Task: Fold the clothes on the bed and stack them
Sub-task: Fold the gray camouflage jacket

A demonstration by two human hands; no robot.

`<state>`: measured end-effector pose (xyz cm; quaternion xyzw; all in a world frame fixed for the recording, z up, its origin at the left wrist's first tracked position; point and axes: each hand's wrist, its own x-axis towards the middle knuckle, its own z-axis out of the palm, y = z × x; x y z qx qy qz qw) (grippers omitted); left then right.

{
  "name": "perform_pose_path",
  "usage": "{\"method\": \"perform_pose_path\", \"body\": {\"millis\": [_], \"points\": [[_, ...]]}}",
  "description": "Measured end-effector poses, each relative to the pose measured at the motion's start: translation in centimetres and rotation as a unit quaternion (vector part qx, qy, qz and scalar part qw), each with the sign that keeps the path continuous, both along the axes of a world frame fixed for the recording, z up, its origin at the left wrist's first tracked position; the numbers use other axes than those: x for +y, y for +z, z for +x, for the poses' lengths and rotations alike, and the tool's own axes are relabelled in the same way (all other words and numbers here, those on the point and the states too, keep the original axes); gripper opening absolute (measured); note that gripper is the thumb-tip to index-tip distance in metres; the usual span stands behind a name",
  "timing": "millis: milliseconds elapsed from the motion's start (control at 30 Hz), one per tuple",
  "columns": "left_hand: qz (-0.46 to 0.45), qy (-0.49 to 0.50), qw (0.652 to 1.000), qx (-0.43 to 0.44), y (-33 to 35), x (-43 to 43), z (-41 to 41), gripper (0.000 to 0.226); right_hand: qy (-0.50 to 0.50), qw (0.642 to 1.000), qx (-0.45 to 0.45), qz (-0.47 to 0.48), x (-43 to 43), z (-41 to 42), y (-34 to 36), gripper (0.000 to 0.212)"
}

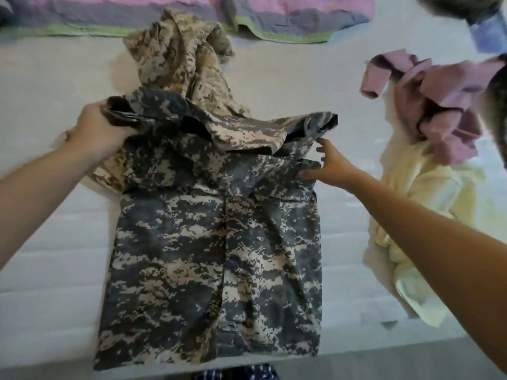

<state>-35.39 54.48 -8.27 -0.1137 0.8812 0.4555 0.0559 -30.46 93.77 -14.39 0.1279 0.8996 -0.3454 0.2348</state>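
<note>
Four garments on bed (55, 242): grey camo shirt (219, 242), tan camo garment (186, 58), purple garment (428, 105), cream garment (411, 215); left hand (96, 130) clutches grey camo shirt; right hand (332, 165) fingers straight, touching it

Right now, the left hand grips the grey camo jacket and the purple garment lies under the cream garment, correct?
Not quite. The head view shows the purple garment lying on top of the cream garment, not under it. The left hand does grip the grey camo jacket.
</note>
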Motion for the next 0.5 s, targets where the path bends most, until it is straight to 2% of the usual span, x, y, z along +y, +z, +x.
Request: {"method": "perform_pose_path", "body": {"millis": [67, 133, 167, 233, 300, 400, 500], "points": [[0.015, -0.005, 1.0, 0.001, -0.1, -0.2, 0.0, 0.046, -0.029, 0.999, -0.017, -0.008, -0.8, -0.5, -1.0, 0.113], [0.024, -0.01, 1.0, -0.003, -0.4, -0.8, -0.3, 0.046, -0.103, 0.992, -0.052, -0.046, -1.1, -1.3, -1.8, 0.113], [0.026, -0.012, 1.0, -0.004, -0.6, -1.1, -0.4, 0.045, -0.124, 0.988, -0.074, -0.049, -1.3, -1.6, -2.1, 0.106], [0.032, -0.012, 0.999, -0.005, -1.2, -1.6, -0.9, 0.045, -0.123, 0.988, -0.093, -0.028, -1.5, -2.1, -2.5, 0.076], [0.032, -0.009, 0.999, -0.01, -1.5, -2.0, -1.4, 0.045, -0.131, 0.989, -0.046, -0.046, -1.4, -2.9, -2.6, 0.05], [0.046, 0.01, 0.999, -0.024, -2.0, -2.4, -2.4, 0.039, -0.157, 0.983, 0.073, -0.068, -0.8, -4.7, -2.1, 0.037], [0.078, 0.03, 0.996, -0.031, -2.7, -2.1, -3.6, 0.033, -0.165, 0.978, 0.106, -0.068, -0.2, -6.6, -2.2, 0.02]]}}
